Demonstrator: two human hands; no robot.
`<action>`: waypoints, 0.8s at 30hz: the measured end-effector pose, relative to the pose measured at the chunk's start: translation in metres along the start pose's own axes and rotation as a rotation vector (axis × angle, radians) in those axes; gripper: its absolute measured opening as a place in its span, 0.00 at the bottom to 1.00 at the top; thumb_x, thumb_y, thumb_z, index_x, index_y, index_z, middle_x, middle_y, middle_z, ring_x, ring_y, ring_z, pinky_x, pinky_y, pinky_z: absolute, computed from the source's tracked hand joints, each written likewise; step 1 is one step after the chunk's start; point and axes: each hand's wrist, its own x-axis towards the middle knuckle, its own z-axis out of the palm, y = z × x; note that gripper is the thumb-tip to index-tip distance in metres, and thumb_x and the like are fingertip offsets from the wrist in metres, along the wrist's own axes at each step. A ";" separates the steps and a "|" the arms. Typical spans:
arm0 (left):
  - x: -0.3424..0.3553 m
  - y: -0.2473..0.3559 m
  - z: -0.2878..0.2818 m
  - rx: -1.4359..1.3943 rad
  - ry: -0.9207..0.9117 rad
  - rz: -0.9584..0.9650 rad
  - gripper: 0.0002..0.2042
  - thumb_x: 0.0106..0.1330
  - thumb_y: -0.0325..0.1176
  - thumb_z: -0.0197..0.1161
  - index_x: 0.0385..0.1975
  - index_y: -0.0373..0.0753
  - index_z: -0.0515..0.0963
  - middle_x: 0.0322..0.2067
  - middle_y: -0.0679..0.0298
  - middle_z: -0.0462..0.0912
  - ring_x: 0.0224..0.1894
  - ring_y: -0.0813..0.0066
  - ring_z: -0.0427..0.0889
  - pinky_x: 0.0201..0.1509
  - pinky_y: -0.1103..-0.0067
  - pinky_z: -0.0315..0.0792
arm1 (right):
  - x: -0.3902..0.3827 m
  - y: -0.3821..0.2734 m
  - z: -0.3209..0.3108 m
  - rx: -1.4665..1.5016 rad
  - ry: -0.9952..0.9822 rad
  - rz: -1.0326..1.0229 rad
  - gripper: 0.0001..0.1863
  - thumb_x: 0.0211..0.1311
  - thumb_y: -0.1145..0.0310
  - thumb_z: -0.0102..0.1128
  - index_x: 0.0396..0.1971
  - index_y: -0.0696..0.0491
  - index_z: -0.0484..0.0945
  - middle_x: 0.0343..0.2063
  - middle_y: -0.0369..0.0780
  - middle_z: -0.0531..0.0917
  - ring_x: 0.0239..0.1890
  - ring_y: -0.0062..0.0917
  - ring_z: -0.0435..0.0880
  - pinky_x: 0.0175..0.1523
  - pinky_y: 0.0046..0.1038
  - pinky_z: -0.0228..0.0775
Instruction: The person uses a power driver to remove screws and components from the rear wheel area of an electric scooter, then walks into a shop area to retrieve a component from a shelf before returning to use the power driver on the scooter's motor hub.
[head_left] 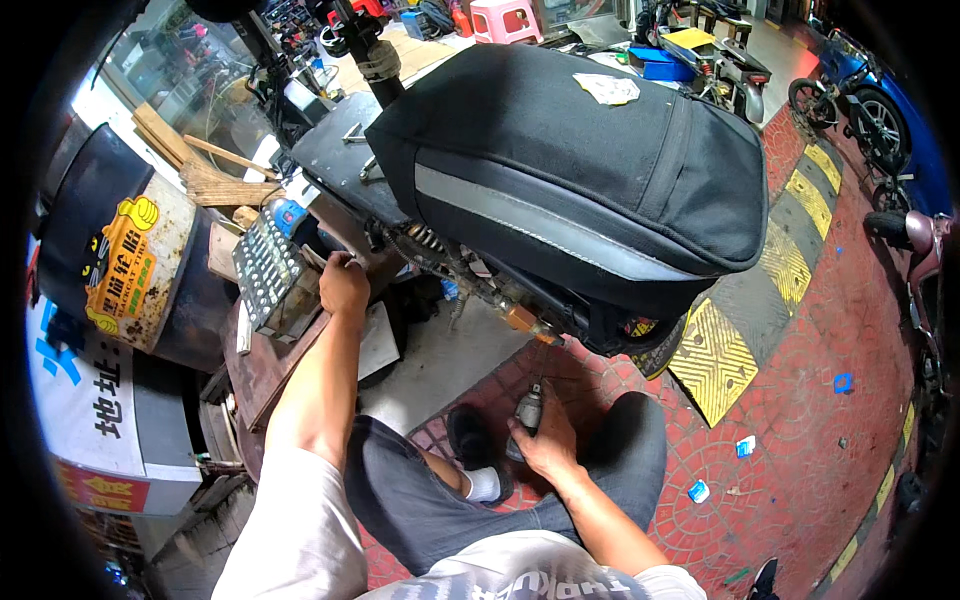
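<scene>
My left hand (343,285) is at the right end of a metal case (272,280) set with rows of small round metal pieces, perhaps sockets. Its fingers are curled together, and whatever they hold is hidden. Low between my knees, my right hand (548,435) grips a grey power tool (529,408) with a thin tip pointing up. Above that tip is the underside of a two-wheeler, where a rusty-orange metal part (522,319) shows. A large black bag (560,150) with a grey reflective band covers the vehicle's top.
The case rests on a brown board (285,370) at my left. A dark drum (130,250) with a sticker stands farther left. Black-and-yellow ramp blocks (715,360) cross the red paving (780,420) on the right. Parked two-wheelers (915,260) line the right edge. Scraps lie about.
</scene>
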 end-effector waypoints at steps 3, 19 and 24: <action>0.000 0.001 0.000 0.011 0.039 -0.020 0.13 0.67 0.39 0.63 0.48 0.43 0.85 0.44 0.52 0.90 0.51 0.51 0.88 0.56 0.62 0.78 | 0.001 0.000 0.001 0.015 -0.025 0.008 0.50 0.61 0.54 0.71 0.76 0.62 0.56 0.68 0.60 0.71 0.70 0.53 0.72 0.73 0.44 0.65; -0.164 0.121 -0.079 -0.693 -1.422 -0.264 0.32 0.65 0.57 0.61 0.58 0.35 0.80 0.52 0.48 0.84 0.54 0.52 0.83 0.53 0.55 0.79 | -0.001 0.002 0.011 0.029 -0.012 0.015 0.49 0.61 0.53 0.72 0.74 0.62 0.57 0.65 0.59 0.73 0.67 0.53 0.73 0.71 0.45 0.66; -0.168 0.120 -0.081 -0.784 -1.480 -0.304 0.32 0.66 0.59 0.60 0.57 0.36 0.81 0.50 0.48 0.84 0.53 0.53 0.83 0.51 0.55 0.80 | -0.001 0.003 0.013 -0.007 0.017 -0.022 0.49 0.61 0.57 0.72 0.76 0.60 0.54 0.62 0.58 0.75 0.64 0.53 0.77 0.68 0.44 0.69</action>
